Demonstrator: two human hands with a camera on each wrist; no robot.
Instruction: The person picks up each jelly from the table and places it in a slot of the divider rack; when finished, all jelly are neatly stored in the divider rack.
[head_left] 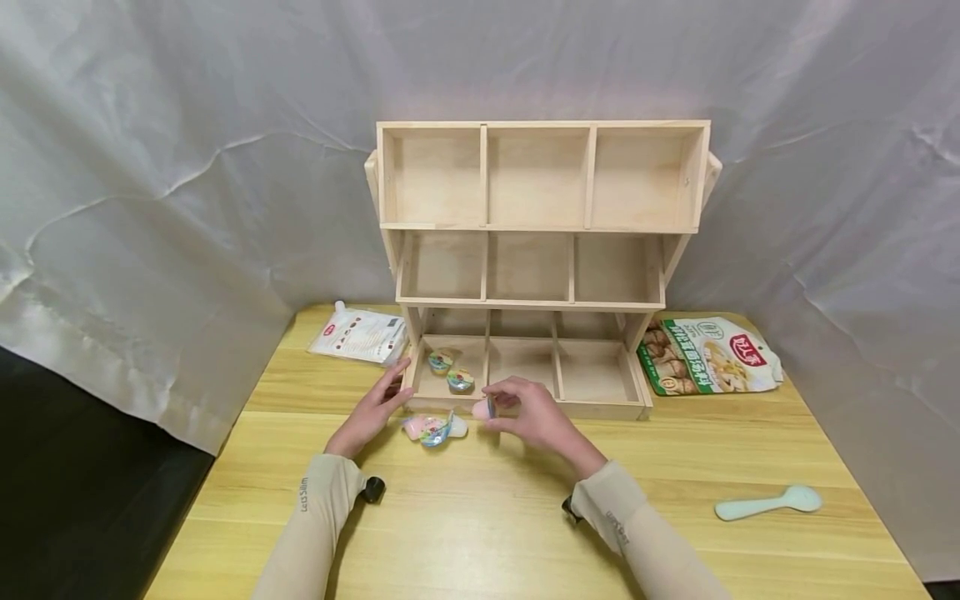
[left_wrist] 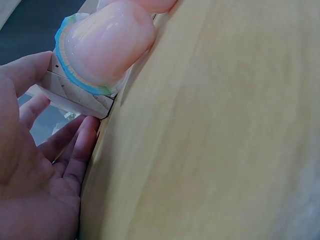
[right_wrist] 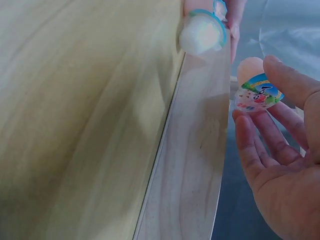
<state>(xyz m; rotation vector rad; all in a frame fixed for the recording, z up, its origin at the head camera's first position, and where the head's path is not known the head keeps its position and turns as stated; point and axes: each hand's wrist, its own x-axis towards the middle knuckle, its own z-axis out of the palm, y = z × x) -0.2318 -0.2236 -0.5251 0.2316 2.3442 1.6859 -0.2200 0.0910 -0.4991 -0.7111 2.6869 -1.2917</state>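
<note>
My right hand (head_left: pixel 537 414) pinches a small pink jelly cup (right_wrist: pixel 259 96) with a printed lid between thumb and fingers, just above the front edge of a wooden three-tier rack (head_left: pixel 525 408). Against that rack's front left corner rests my left hand (head_left: pixel 369 417), fingers fairly straight and the thumb side toward the front. Between the hands, several jelly cups (head_left: pixel 435 428), pink and whitish, lie on the table before the rack; a pink cup (left_wrist: pixel 107 45) looms close in the left wrist view. Two more jelly cups (head_left: pixel 461 381) sit in the bottom tier's left compartment.
A white packet (head_left: pixel 360 335) lies left of the rack, and a green and white food pouch (head_left: pixel 708 356) lies to its right. At the table's right is a pale green spoon (head_left: pixel 768 503). Grey cloth (head_left: pixel 225 167) hangs behind and at the sides.
</note>
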